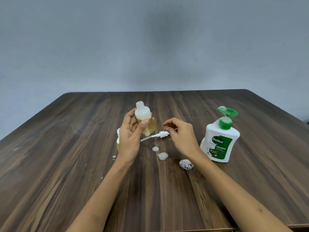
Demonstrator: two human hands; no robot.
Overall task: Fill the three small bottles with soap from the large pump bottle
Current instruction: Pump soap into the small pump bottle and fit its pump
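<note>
My left hand (129,136) grips a small clear bottle (144,117) with an open neck, raised above the table; yellow soap fills its lower part and white foam its upper part. My right hand (181,137) pinches the head of a small white pump cap (161,134), whose thin tube points left toward the bottle's base. A second small bottle (118,141) with yellow soap stands behind my left hand, mostly hidden. The large white pump bottle (219,141) with a green pump and foam on its nozzle stands to the right of my right hand.
Blobs of white foam (163,155) and a bubbly patch (186,164) lie on the dark wooden table (66,164) between my forearms. A small foam spot (114,156) sits left of my left wrist. A grey wall rises behind the table's far edge.
</note>
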